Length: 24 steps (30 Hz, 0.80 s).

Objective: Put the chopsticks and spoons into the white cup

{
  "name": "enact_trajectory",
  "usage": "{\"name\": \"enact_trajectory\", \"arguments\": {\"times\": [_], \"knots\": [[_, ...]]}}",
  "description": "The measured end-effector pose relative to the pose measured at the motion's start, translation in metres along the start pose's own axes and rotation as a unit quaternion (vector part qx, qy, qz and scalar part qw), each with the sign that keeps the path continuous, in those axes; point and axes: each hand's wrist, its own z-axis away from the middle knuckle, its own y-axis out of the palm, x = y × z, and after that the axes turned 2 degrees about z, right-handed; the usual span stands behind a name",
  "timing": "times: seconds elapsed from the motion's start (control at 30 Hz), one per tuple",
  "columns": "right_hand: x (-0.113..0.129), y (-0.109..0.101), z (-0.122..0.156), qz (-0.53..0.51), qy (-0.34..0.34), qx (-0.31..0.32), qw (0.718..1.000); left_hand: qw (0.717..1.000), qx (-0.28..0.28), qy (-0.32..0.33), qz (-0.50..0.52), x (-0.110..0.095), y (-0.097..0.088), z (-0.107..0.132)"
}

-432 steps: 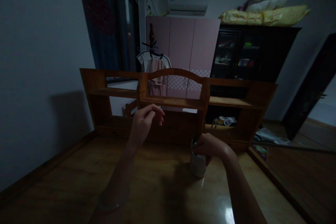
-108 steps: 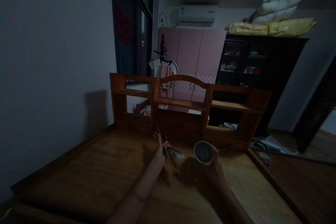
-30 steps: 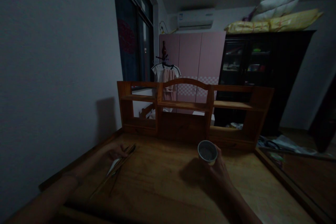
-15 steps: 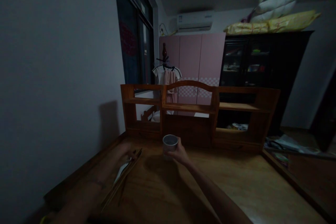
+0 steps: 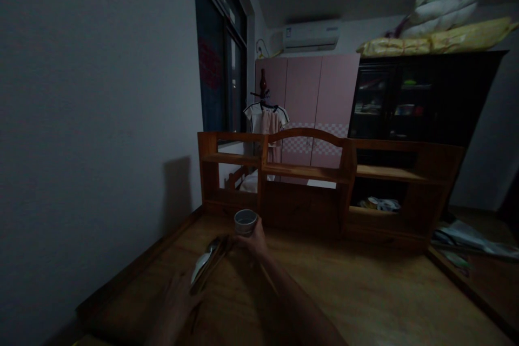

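Observation:
My right hand [image 5: 255, 239] is wrapped around a grey metal cup [image 5: 245, 220], upright with its mouth facing up, low over the wooden desk or standing on it; its base is hidden. To the left, a spoon [image 5: 200, 265] with a pale handle and several thin brown chopsticks [image 5: 213, 262] form a slanting bundle, far ends close to the cup. My left hand [image 5: 176, 294] is at the bundle's near end, thumb on one side and fingers on the other; dim light blurs the fingers. A thin dark stick [image 5: 195, 318] lies beside this hand.
A wooden shelf unit [image 5: 304, 172] rises along the back of the desk [image 5: 365, 292]. The wall [image 5: 121, 146] borders the left side. Past the desk's right edge lie plastic bags [image 5: 474, 238]. A pink wardrobe [image 5: 302, 86] and a dark cabinet [image 5: 446, 97] stand behind.
My right hand has brought the cup left, close to the utensils. My left hand has drawn back from their far end to their near end. The view has turned slightly left.

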Motion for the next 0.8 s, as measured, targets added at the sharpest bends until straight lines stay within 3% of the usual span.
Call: {"name": "enact_trajectory", "arguments": {"times": [0.13,0.27,0.37,0.53,0.7,0.8], "knots": [[-0.004,-0.02,0.009,0.027,-0.008,-0.015,1.0,0.999,-0.026,-0.019,0.026,-0.01,-0.01,0.008],[0.009,-0.07,0.025,0.083,-0.078,0.004,0.994,0.993,-0.024,-0.04,0.111,-0.007,-0.01,-0.003],[0.025,-0.121,0.041,0.14,-0.121,0.002,0.983,0.984,-0.032,-0.044,0.173,0.008,0.001,-0.013],[0.039,-0.219,0.069,0.206,-0.11,-0.01,0.972,0.979,-0.052,-0.057,0.188,0.03,0.017,-0.014],[0.025,-0.321,0.09,0.262,-0.056,-0.024,0.963,0.988,-0.102,-0.024,0.114,0.03,0.024,-0.008],[0.01,-0.367,0.105,0.3,-0.048,-0.047,0.952,0.99,-0.14,-0.003,0.017,0.026,0.025,-0.009]]}}
